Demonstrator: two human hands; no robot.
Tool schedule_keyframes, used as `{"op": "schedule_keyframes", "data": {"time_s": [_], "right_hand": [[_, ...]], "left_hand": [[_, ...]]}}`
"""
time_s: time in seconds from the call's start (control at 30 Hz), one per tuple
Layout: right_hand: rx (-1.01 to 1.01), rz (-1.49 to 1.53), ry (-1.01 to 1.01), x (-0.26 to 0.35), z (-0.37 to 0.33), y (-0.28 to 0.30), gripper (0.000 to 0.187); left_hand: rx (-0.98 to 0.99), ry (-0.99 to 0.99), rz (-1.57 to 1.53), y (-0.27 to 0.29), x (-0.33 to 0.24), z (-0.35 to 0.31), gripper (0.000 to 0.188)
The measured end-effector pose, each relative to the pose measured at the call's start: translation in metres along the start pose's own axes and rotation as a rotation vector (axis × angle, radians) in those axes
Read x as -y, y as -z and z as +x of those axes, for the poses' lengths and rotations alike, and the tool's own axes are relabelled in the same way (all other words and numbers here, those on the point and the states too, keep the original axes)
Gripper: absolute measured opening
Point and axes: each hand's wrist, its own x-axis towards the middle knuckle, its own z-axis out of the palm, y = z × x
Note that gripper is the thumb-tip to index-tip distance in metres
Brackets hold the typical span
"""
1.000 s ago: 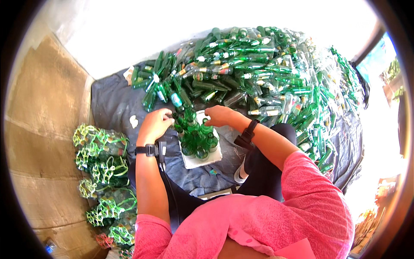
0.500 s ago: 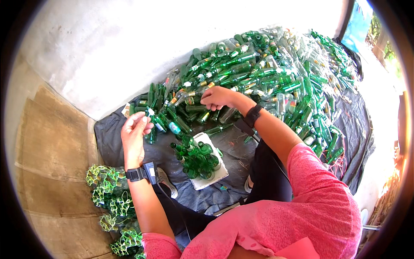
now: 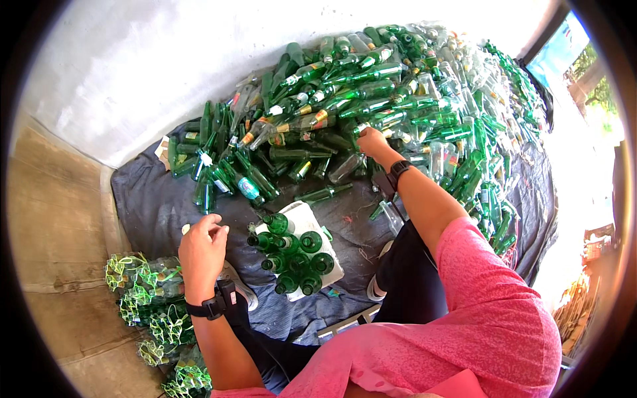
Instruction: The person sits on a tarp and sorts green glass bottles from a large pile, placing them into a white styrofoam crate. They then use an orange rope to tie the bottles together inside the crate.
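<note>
Green bottles (image 3: 297, 263) stand bunched on a white tray (image 3: 304, 217) on the dark sheet (image 3: 156, 199). Left of them hangs the left hand (image 3: 202, 253) — fingers loosely parted; the right hand (image 3: 377, 144) is at the bottle pile (image 3: 371, 89) — whether its fingers grip, I cannot tell.

Ahead of my right hand (image 3: 375, 144): bottle pile (image 3: 371, 89), dense, blocking forward reach. Right of my left hand (image 3: 204, 249): upright green bottles (image 3: 292, 263) on a white tray (image 3: 304, 217), necks barring a low crossing. Forward-left of that hand: bare dark sheet (image 3: 149, 199), passable. Left, level with its wrist: tied bottle bundles (image 3: 149, 295), obstructing.
</note>
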Motion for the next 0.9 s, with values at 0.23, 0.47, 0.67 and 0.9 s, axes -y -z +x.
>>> {"op": "schedule_keyframes", "data": {"time_s": [0.23, 0.47, 0.67, 0.9], "right_hand": [[-0.091, 0.08, -0.037, 0.02, 0.043, -0.019, 0.038], [-0.341, 0.379, -0.097, -0.015, 0.098, 0.013, 0.043], [-0.557, 0.226, -0.201, -0.046, 0.121, 0.046, 0.057], [-0.521, 0.185, -0.159, -0.077, 0.138, 0.069, 0.076]], "left_hand": [[0.026, -0.01, 0.008, -0.002, 0.001, 0.03, 0.027], [0.043, -0.002, -0.013, -0.006, 0.004, 0.056, 0.026], [0.047, 0.005, 0.0, -0.007, 0.005, 0.076, 0.025], [0.033, -0.029, -0.036, -0.011, 0.011, 0.094, 0.025]]}}
